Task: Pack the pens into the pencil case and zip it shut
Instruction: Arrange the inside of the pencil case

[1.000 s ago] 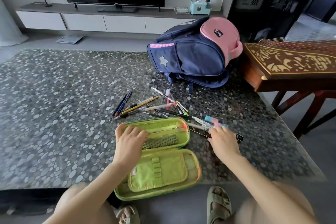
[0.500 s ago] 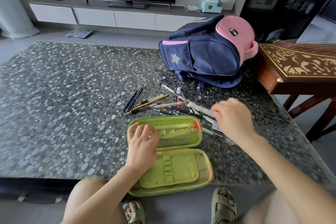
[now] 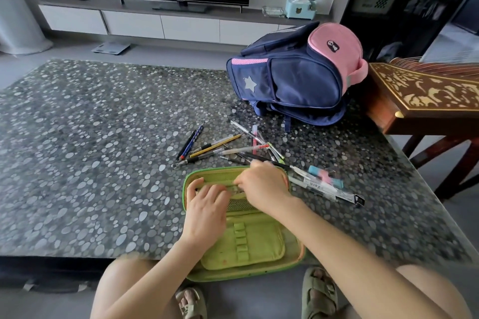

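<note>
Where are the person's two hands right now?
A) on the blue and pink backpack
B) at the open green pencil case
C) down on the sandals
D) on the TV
B: the left hand and the right hand are both at the far half of the open green pencil case, while the backpack sits untouched further back on the table.

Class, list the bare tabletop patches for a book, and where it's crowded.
Bare: table left of pencil case and pens; a strip right of the blue-pink block. Crowded: pens between case and backpack; left hand and right hand over the case.
</note>
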Action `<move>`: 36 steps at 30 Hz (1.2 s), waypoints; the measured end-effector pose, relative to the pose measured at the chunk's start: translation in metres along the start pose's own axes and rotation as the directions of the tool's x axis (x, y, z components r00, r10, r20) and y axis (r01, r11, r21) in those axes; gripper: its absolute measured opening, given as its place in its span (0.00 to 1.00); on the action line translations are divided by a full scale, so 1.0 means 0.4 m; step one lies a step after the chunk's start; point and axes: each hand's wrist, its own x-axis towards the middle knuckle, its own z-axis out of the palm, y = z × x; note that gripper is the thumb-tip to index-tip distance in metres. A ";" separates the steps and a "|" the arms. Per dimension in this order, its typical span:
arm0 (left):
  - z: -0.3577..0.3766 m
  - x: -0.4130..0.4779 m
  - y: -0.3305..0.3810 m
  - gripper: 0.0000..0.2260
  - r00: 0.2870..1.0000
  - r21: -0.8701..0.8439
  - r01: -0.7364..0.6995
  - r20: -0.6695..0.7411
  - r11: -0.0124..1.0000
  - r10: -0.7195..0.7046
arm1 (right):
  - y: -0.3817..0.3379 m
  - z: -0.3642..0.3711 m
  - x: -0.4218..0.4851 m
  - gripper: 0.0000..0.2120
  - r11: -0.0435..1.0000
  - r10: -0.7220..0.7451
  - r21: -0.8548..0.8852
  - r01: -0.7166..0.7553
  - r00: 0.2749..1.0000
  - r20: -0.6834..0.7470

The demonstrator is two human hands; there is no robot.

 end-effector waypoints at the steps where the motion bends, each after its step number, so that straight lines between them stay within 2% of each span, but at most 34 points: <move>1: 0.002 0.000 -0.002 0.09 1.000 -0.004 0.009 0.008 1.000 -0.009 | 0.030 0.004 -0.014 0.13 0.996 0.070 0.061 -0.064 0.991 -0.117; 3: 0.002 0.001 -0.003 0.10 0.999 -0.002 0.028 0.025 1.000 -0.028 | 0.115 0.015 -0.051 0.10 0.965 0.261 0.105 -0.240 0.912 -0.317; 4: 0.002 0.001 -0.004 0.11 0.999 0.003 0.030 0.034 1.000 -0.030 | 0.164 0.019 -0.075 0.07 0.929 0.368 0.112 -0.352 0.860 -0.353; 5: 0.003 0.002 -0.004 0.11 0.999 0.010 0.028 0.042 1.000 -0.029 | 0.215 0.026 -0.098 0.04 0.882 0.466 0.106 -0.459 0.815 -0.344; 6: 0.003 0.003 -0.003 0.11 0.998 0.015 0.025 0.050 1.000 -0.026 | 0.265 0.033 -0.119 0.06 0.826 0.556 0.090 -0.557 0.774 -0.303; 9: 0.004 0.004 -0.005 0.10 0.998 0.033 0.020 0.062 0.999 -0.022 | 0.370 0.057 -0.160 0.17 0.670 0.734 -0.056 -0.740 0.672 -0.101; 11: 0.007 0.003 -0.008 0.09 0.998 0.039 0.019 0.066 0.999 -0.022 | 0.400 0.074 -0.172 0.16 0.677 0.733 -0.101 -0.729 0.680 0.002; 13: 0.009 0.004 -0.010 0.08 0.997 0.043 0.024 0.072 0.999 -0.027 | 0.412 0.085 -0.179 0.10 0.714 0.699 -0.062 -0.697 0.715 0.007; 15: 0.012 0.007 -0.011 0.08 0.997 0.047 0.024 0.070 0.999 -0.027 | 0.419 0.089 -0.186 0.09 0.708 0.706 -0.003 -0.707 0.708 -0.018; 17: 0.015 0.007 -0.012 0.08 0.998 0.045 0.020 0.055 0.999 -0.022 | 0.426 0.092 -0.191 0.11 0.664 0.744 0.122 -0.737 0.668 -0.016; 20: 0.017 0.008 -0.011 0.07 0.999 0.058 0.016 0.041 0.998 -0.018 | 0.426 0.090 -0.187 0.21 0.542 0.811 0.326 -0.774 0.584 0.038; 22: 0.016 0.008 -0.010 0.08 0.999 0.066 0.015 0.046 0.998 -0.018 | 0.416 0.085 -0.176 0.25 0.504 0.825 0.366 -0.782 0.562 0.066; 25: 0.014 0.008 -0.010 0.09 0.998 0.063 0.011 0.053 0.998 -0.014 | 0.407 0.072 -0.156 0.25 0.424 0.854 0.431 -0.796 0.510 0.101; 27: 0.008 0.010 -0.008 0.09 0.997 0.058 0.021 0.068 0.998 -0.025 | 0.410 0.063 -0.153 0.21 0.389 0.850 0.533 -0.752 0.516 0.108; 29: -0.004 0.016 -0.003 0.09 0.995 0.041 0.034 0.090 0.999 -0.038 | 0.409 0.045 -0.160 0.09 0.355 0.823 0.683 -0.638 0.560 0.095; 30: -0.017 0.016 0.001 0.08 0.994 0.031 0.021 0.110 0.999 -0.025 | 0.404 0.036 -0.169 0.06 0.362 0.804 0.729 -0.581 0.590 0.072; 32: -0.048 0.016 0.012 0.10 0.978 -0.028 -0.090 0.185 0.996 0.094 | 0.386 0.013 -0.191 0.04 0.402 0.757 0.752 -0.523 0.652 0.049; 34: -0.082 -0.001 0.029 0.15 0.902 -0.099 -0.274 0.320 0.957 0.291 | 0.352 -0.007 -0.217 0.02 0.405 0.677 0.795 -0.451 0.733 0.071; 36: -0.103 -0.026 0.045 0.19 0.791 -0.078 -0.438 0.439 0.895 0.426 | 0.304 -0.022 -0.246 0.06 0.436 0.576 0.812 -0.388 0.814 0.079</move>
